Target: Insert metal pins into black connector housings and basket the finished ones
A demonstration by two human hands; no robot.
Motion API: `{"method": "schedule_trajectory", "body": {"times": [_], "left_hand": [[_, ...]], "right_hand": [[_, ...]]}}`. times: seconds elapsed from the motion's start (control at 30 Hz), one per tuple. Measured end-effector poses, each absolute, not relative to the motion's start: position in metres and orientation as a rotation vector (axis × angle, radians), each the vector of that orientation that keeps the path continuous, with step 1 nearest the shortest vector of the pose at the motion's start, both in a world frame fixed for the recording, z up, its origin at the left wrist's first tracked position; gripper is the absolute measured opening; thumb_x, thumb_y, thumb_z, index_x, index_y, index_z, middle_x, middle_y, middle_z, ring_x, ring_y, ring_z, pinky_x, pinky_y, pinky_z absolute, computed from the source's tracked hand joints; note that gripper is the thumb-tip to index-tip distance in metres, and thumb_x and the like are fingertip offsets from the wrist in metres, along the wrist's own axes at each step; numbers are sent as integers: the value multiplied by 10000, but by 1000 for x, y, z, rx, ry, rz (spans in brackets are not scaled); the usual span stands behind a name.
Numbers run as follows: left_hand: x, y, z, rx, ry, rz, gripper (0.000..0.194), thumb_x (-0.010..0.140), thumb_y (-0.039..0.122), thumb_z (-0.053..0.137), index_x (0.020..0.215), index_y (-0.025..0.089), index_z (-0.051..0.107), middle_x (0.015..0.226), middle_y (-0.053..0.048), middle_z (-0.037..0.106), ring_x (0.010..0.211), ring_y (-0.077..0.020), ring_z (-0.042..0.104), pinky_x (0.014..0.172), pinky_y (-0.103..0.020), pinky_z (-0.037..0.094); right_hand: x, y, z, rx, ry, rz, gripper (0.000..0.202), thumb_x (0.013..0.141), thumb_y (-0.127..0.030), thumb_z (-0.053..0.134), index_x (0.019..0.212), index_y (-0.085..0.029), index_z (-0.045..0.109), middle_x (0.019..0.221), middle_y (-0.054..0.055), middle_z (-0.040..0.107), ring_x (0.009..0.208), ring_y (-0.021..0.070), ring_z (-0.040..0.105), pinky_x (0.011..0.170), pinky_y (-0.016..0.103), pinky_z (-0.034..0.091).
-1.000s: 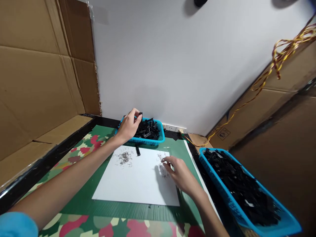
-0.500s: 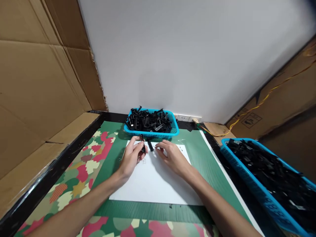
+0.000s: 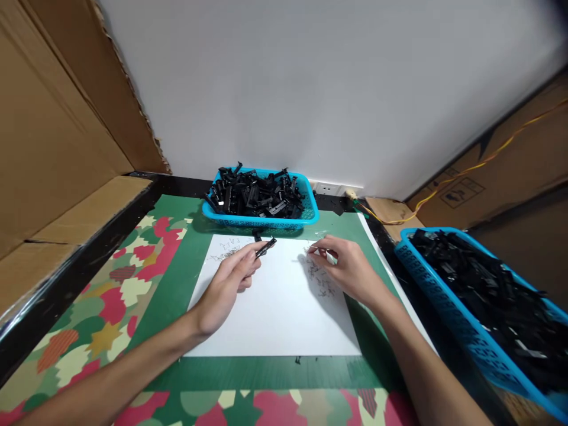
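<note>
My left hand (image 3: 233, 275) is closed around a slim black plastic part (image 3: 266, 247), whose free end points up and to the right. Just behind those fingers lies a second black part (image 3: 256, 235), mostly hidden. At the right side of a white sheet (image 3: 275, 319), my right hand (image 3: 344, 263) pinches a thin, light-coloured piece (image 3: 313, 248) too small to make out clearly. Beneath and beside it are scattered tiny wire-like pieces (image 3: 323, 283). Another scatter of tiny pieces (image 3: 227, 253) lies on the sheet's left, partly behind my left hand.
A blue basket (image 3: 261, 222) heaped with black parts stands at the back against the wall. To the right, a larger blue basket (image 3: 465, 328) holds more. Cardboard (image 3: 57, 142) walls the left side. A yellow cable (image 3: 426, 201) runs from the wall socket (image 3: 327, 189).
My right hand has moved away from my left, to the tiny pieces on the sheet's right. The held black part has swung from near upright to pointing right. The view has shifted.
</note>
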State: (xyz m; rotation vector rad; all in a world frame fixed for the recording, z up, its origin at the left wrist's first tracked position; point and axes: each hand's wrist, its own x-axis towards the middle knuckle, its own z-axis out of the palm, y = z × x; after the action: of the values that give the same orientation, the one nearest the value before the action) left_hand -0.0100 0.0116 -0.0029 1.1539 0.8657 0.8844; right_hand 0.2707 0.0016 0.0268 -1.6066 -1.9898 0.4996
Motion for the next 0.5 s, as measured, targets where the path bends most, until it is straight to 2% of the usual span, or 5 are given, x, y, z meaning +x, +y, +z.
{"method": "schedule_trajectory", "body": {"times": [0.13,0.23,0.4,0.5], "left_hand": [[-10,8,-3,1189,848,834,506,1055,572,532,1444,252,577,847,12,379,698,-152,256,601,-286,206],[-8,4,1,1237,836,841,422,1064,530,552,1421,304,550,830,26,361,703,-151,284,602,-271,236],[-6,0,6,1278,819,814,364,1052,504,595,1349,295,570,949,-1,529,745,-133,421,625,-247,320],[-6,0,7,1299,843,806,370,1041,499,615,1336,277,602,1014,-23,570,799,-139,466,662,-247,356]], "right_hand": [[271,6,21,-1664,-1942,471,136,983,-262,670,941,-207,787,873,46,720,767,201,637,738,329,458],[267,8,13,-1650,-1955,505,110,963,-256,705,993,-209,800,907,56,722,796,206,643,758,337,471],[263,9,5,-1611,-1972,590,79,928,-188,725,947,-210,799,943,61,730,839,207,647,774,330,474],[264,10,7,-1601,-1948,675,49,913,-180,737,896,-197,780,918,53,728,820,199,633,750,320,458]]}}
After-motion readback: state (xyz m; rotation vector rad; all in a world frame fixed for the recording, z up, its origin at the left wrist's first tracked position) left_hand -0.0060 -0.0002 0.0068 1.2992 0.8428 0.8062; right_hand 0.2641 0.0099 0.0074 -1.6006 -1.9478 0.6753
